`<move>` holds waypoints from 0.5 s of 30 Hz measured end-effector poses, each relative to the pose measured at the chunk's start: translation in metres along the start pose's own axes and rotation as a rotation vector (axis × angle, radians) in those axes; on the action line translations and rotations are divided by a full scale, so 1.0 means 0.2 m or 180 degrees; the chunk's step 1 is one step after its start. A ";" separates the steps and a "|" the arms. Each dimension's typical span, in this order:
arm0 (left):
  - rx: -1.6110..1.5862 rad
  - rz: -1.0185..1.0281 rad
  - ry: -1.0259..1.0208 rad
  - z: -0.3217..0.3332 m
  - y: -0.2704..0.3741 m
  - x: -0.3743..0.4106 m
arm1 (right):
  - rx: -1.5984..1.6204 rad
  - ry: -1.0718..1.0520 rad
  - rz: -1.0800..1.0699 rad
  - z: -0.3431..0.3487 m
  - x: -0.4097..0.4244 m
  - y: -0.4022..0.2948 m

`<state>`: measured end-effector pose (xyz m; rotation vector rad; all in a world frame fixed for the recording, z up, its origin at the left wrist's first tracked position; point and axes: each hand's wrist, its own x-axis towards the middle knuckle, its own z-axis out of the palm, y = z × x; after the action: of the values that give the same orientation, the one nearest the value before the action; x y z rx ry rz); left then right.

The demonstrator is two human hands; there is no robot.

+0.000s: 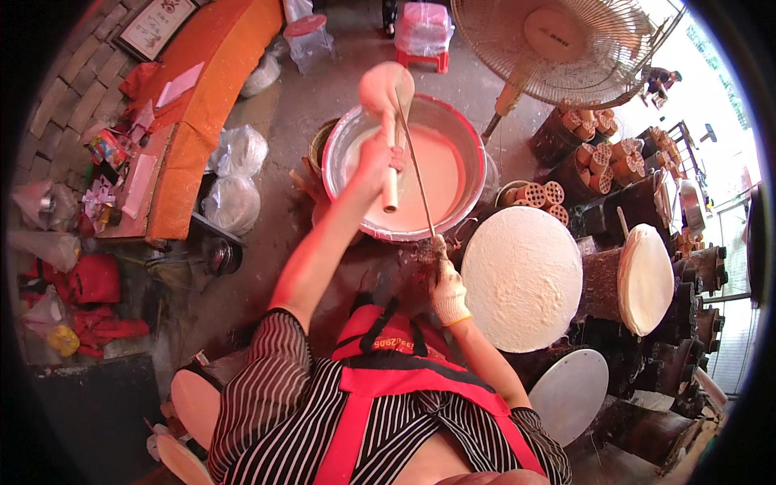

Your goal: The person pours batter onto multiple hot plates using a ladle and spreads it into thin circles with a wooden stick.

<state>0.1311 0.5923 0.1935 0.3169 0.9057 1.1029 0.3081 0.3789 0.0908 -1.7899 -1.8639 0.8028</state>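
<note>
My bare left hand [377, 160] grips the light handle of a ladle [383, 91], whose rounded bowl is raised over the far rim of a wide basin. The basin [475, 182] holds pale liquid batter [439, 173]. In a white knit glove, my right hand [445, 282] holds a long thin rod [418, 170] that slants across the basin and reaches up to the ladle bowl. Just right of the basin lies a round griddle [521, 279] covered with a white batter layer. Further right, a folded or stacked pale sheet [647, 280] rests on another round stove top.
A bare round griddle [570, 397] stands low right. Buckets with perforated coal briquettes [531, 195] are right of the basin. A large fan [555, 36] stands beyond. An orange-covered table [200, 121] and plastic-wrapped bundles [230, 203] are left. A person [659, 83] sits far off at upper right.
</note>
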 end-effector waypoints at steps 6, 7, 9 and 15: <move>0.1585 0.1085 -0.0265 0.19 0.54 -0.38 | -0.0198 0.1420 -0.0971 -0.30 -0.05 0.04; 0.1822 0.1032 -0.0254 0.17 0.59 -0.36 | -0.0034 0.1623 -0.0834 -0.31 -0.06 0.02; 0.1905 0.0698 -0.0262 0.07 0.63 -0.26 | 0.0222 0.2096 -0.0713 -0.35 -0.08 -0.08; 0.0727 -0.1508 -0.0213 -0.30 0.54 0.06 | 0.0331 0.2182 0.0025 -0.14 -0.47 -0.04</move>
<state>0.0190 0.6384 0.2188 0.3041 0.9857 0.5513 0.3272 0.2891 0.1254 -1.7133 -1.3353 0.2229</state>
